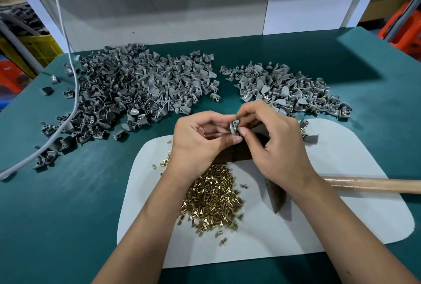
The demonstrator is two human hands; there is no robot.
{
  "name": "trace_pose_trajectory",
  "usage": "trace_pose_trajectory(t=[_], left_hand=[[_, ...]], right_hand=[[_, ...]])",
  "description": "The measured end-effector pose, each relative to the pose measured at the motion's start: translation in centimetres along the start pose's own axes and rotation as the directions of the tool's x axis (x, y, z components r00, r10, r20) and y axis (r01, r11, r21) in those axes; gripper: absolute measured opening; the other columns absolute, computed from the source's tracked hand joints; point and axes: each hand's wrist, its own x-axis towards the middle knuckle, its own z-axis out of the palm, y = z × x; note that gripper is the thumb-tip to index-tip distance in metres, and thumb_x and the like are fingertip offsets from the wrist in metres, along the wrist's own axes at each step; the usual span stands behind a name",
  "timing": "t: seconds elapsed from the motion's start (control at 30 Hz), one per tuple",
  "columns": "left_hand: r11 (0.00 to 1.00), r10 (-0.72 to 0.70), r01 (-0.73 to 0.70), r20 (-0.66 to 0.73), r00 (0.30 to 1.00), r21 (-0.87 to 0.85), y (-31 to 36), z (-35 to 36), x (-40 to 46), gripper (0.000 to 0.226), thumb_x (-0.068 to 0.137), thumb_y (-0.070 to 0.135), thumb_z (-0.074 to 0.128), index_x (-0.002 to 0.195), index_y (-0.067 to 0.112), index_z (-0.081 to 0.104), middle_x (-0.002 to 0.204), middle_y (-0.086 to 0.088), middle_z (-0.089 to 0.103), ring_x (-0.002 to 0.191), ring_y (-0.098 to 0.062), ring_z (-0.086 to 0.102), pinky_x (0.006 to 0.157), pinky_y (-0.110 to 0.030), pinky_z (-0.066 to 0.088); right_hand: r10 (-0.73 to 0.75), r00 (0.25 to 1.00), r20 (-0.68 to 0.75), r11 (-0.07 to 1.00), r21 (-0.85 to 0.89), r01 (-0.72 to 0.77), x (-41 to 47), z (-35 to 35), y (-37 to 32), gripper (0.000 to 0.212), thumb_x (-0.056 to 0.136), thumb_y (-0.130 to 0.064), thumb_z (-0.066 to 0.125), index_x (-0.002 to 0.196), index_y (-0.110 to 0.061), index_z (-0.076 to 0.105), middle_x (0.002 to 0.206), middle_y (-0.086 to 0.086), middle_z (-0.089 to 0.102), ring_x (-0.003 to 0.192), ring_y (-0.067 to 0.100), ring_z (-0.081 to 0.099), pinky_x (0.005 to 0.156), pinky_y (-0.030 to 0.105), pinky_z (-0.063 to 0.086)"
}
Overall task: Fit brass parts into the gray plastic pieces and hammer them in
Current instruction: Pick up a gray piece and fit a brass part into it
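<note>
My left hand (200, 140) and my right hand (271, 140) meet above the white mat (341, 220), both pinching one small gray plastic piece (234, 127) between fingertips. Whether a brass part sits in it is hidden by my fingers. A heap of brass parts (214, 199) lies on the mat under my left wrist. A large pile of gray plastic pieces (127, 92) covers the table's left. A smaller pile of gray pieces with brass showing (287, 92) lies at the right. The hammer's wooden handle (373, 184) runs off to the right; its dark head (276, 197) lies under my right wrist.
A dark block (239, 153) sits on the mat beneath my hands. A gray cable (68, 106) curves across the green table (68, 215) at the left. A white panel (312, 8) stands at the back right. Crates are beyond the table edges.
</note>
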Motion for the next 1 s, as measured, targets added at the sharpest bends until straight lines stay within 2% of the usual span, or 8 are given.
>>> trace_pose_trajectory(t=[0.13,0.3,0.43,0.6,0.73,0.87,1.0], left_hand=[[1.0,-0.008,0.008,-0.017,1.0,-0.002,0.1,0.09,-0.1,0.037,0.064,-0.012,0.087,0.09,0.013,0.076,0.082,-0.004,0.079,0.075,-0.013,0.074,0.073,-0.021,0.058],[1.0,-0.016,0.016,-0.012,1.0,-0.005,0.18,0.08,-0.22,0.033,0.061,-0.005,0.088,0.086,0.014,0.075,0.079,-0.003,0.078,0.072,-0.011,0.074,0.07,-0.019,0.058],[1.0,-0.02,0.02,0.002,1.0,-0.002,0.19,0.05,-0.34,0.032,0.058,0.004,0.089,0.084,0.015,0.075,0.079,-0.003,0.078,0.073,-0.012,0.074,0.07,-0.02,0.058],[0.999,-0.016,0.016,0.01,1.0,0.032,0.12,-0.08,-0.15,0.032,0.059,0.006,0.089,0.086,0.014,0.075,0.08,-0.003,0.078,0.074,-0.012,0.074,0.072,-0.02,0.058],[1.0,-0.015,0.015,-0.021,1.0,0.025,-0.09,0.12,-0.03,0.035,0.063,0.001,0.09,0.091,0.015,0.075,0.087,-0.009,0.079,0.079,-0.018,0.076,0.077,-0.026,0.06],[0.999,-0.015,0.017,-0.046,0.999,0.028,-0.33,-0.16,0.08,0.036,0.069,-0.004,0.089,0.096,0.014,0.075,0.089,-0.011,0.078,0.081,-0.02,0.075,0.079,-0.03,0.061],[1.0,-0.017,0.018,-0.022,1.0,0.018,-0.39,-0.2,0.2,0.037,0.07,-0.006,0.086,0.101,0.01,0.075,0.086,-0.006,0.078,0.078,-0.015,0.072,0.078,-0.025,0.059]], right_hand=[[-0.054,0.998,0.019,0.998,-0.037,0.055,-0.05,0.05,0.11,0.032,0.086,0.006,0.068,0.11,-0.016,0.064,0.09,-0.005,0.067,0.09,0.013,0.067,0.075,0.037,0.054],[-0.08,0.997,0.016,0.995,-0.055,0.081,-0.18,0.11,0.04,0.033,0.084,0.009,0.068,0.107,-0.014,0.063,0.087,-0.004,0.066,0.087,0.016,0.066,0.073,0.039,0.053],[-0.06,0.998,0.027,0.998,-0.026,0.061,-0.19,-0.05,0.0,0.033,0.082,0.01,0.069,0.104,-0.014,0.064,0.085,-0.006,0.066,0.085,0.011,0.066,0.074,0.033,0.054],[-0.007,1.0,0.022,1.0,0.003,0.007,-0.04,-0.22,0.01,0.031,0.083,0.007,0.073,0.104,-0.014,0.063,0.085,-0.007,0.069,0.086,0.006,0.069,0.08,0.018,0.052],[0.039,0.999,-0.032,0.999,0.035,-0.038,-0.06,-0.36,0.05,0.024,0.087,0.002,0.075,0.102,-0.011,0.063,0.087,-0.005,0.072,0.089,0.005,0.071,0.084,0.019,0.055],[0.052,0.998,-0.022,0.997,0.049,-0.051,-0.09,-0.7,0.3,0.024,0.087,-0.001,0.078,0.105,-0.012,0.066,0.092,-0.008,0.075,0.094,0.0,0.072,0.088,0.016,0.054],[0.001,0.998,-0.065,0.999,-0.044,-0.004,-0.12,-0.64,0.55,0.013,0.087,-0.006,0.08,0.099,-0.011,0.077,0.093,-0.008,0.075,0.09,-0.001,0.069,0.086,0.015,0.053]])
